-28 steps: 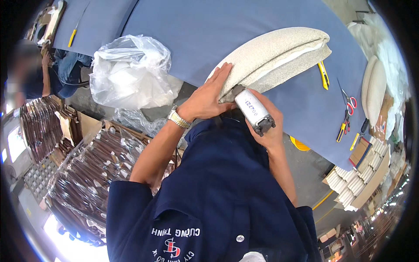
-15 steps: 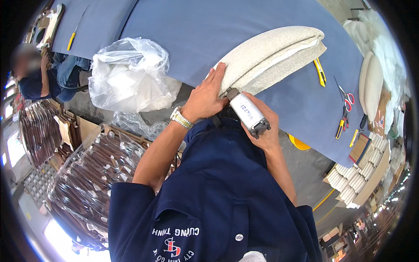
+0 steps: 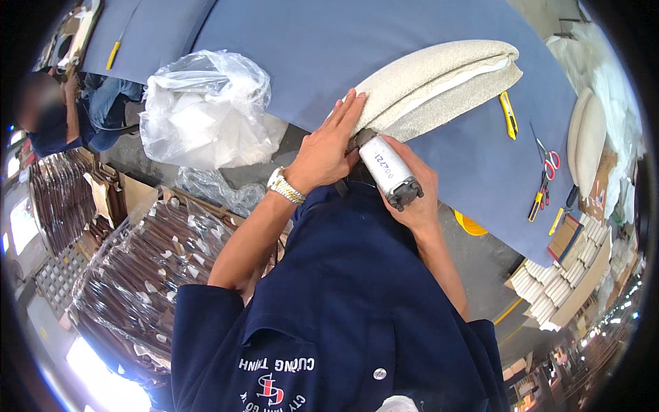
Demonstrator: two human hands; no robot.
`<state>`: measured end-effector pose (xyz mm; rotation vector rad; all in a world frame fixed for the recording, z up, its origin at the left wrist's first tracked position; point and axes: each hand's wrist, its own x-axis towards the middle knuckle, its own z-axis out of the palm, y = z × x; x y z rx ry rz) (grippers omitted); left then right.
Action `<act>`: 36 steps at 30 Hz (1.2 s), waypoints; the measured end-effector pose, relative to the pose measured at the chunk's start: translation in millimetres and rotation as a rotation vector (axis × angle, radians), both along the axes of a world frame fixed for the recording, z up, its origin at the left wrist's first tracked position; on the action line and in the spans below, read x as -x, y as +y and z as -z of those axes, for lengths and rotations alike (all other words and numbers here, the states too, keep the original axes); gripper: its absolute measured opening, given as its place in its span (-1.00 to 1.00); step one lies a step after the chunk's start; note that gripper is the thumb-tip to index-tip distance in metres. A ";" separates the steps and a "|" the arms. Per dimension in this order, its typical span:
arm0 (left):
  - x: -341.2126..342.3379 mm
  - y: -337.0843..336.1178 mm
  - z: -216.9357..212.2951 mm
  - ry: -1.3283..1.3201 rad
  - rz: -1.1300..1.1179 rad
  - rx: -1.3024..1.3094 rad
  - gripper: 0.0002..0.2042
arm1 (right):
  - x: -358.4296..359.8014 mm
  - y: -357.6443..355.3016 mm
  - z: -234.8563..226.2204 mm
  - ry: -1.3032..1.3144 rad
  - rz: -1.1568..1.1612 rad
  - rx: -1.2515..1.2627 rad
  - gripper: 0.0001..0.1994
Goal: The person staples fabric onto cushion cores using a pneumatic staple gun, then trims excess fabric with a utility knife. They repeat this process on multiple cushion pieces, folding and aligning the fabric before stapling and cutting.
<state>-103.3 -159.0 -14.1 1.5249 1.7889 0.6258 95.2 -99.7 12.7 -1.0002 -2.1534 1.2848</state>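
- Head view, far left: clear plastic bag (image 3: 206, 110) of white pieces sits at the tabletop (image 3: 309, 48) edge, well apart from my work.
- Left hand (image 3: 326, 147): fingers released, pressed flat on the beige cushion (image 3: 432, 79) end.
- Right hand (image 3: 412, 189): fingers clenched around the white handheld tool (image 3: 388, 172), nose at the cushion seam.
- Judged step: fastening the seam; next move calls for steady pressure.
- Right: open blue surface, then yellow knife (image 3: 508, 115) and scissors (image 3: 549, 161).

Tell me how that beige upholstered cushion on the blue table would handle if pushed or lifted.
The beige cushion probably gives: the left hand presses its edge flat. Its nubbly fabric likely resists sliding. Being long and padded, it may sag when lifted, though it looks light for its bulk.
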 end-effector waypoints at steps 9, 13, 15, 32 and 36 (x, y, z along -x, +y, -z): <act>-0.7 -5.5 11.1 0.075 -0.059 0.116 -0.02 | -9.7 -9.3 1.1 0.045 -0.008 0.011 -0.42; -1.9 -7.2 14.2 0.065 -0.066 0.106 -0.03 | -10.8 -13.1 5.7 0.058 0.001 0.037 -0.44; -4.3 -8.4 10.0 0.056 -0.063 0.086 -0.04 | -12.5 -14.4 8.8 0.052 0.007 0.064 -0.44; -14.6 -27.5 19.3 0.047 -0.123 0.026 -0.02 | -15.5 -18.7 -0.1 -0.052 -0.005 0.066 -0.44; -20.2 -26.7 21.1 0.084 -0.123 0.048 -0.02 | -21.3 -19.3 -0.7 -0.041 -0.026 0.045 -0.43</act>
